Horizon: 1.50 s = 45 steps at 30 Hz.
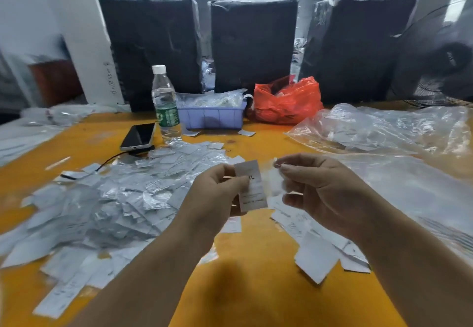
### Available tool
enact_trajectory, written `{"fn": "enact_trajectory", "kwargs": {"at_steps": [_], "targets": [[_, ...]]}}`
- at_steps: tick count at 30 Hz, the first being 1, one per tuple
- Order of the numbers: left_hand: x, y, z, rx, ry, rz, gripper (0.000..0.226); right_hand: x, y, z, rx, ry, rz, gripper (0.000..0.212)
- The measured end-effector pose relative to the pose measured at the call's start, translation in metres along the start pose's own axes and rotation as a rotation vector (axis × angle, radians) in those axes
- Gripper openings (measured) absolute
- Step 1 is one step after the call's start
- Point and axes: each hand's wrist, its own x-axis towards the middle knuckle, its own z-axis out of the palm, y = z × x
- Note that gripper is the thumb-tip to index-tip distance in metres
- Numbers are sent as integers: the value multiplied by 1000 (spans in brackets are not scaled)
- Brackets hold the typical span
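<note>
The left hand (217,188) pinches the light, floppy XL label (252,186) by its side edge; the right hand (314,186) pinches what looks like a flimsy, slippery clear sleeve (279,183) at its top corner

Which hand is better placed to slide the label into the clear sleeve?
Probably left: the left hand pinches the XL label, right beside the clear sleeve that the right hand pinches by its top edge.

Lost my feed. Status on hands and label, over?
Left hand pinches XL label. Right hand pinches clear sleeve. Nothing blocks them.
</note>
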Motion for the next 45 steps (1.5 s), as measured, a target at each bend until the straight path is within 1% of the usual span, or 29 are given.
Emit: {"fn": "enact_trajectory", "kwargs": {"at_steps": [1,2,4,6,7,9,10,13,17,20,23,27,29,30,32,34,36,40,42,45], "targets": [[-1,-4,-8,1,31,17,10,4,4,5,18,-42,10,8],[-1,-9,-14,1,60,37,13,7,9,9,34,-84,17,7],[0,-16,-22,45,110,100,25,11,20,13,51,-150,38,10],[1,-20,-24,131,129,191,32,13,30,13,61,-174,51,13],[1,-21,-23,168,123,236,30,14,33,13,70,-165,51,15],[0,-23,-19,225,98,295,17,14,40,13,95,-123,35,22],[-2,-24,-16,244,72,302,11,14,43,13,109,-103,28,27],[-5,-25,-12,270,-8,292,20,14,48,14,144,-53,-9,38],[-7,-26,-11,247,-85,250,29,13,50,14,195,15,-70,42],[-9,-30,-8,312,-143,245,29,11,51,15,205,59,-101,47],[-11,-34,-4,376,-107,256,24,9,52,15,238,43,-117,55],[-13,-33,-1,378,-86,283,24,5,51,13,256,-4,-126,60],[-14,-30,-1,370,-52,314,17,3,47,10,259,-19,-115,61],[-14,-29,-1,372,-28,324,13,2,45,9,230,-12,-103,60],[-12,-30,-2,384,5,330,12,1,43,6,87,38,-64,59],[-10,-31,-4,418,9,342,15,0,41,5,-92,64,-27,46],[-10,-31,-5,469,-10,373,15,-1,41,5,-194,62,-30,41],[-11,-31,-6,503,-29,387,11,-4,39,11,-300,12,-42,34],[-10,-31,-7,512,-26,378,12,-4,39,12,-358,11,-35,34],[-11,-31,-7,512,-12,366,22,-4,42,9,-356,42,-41,23]]}}
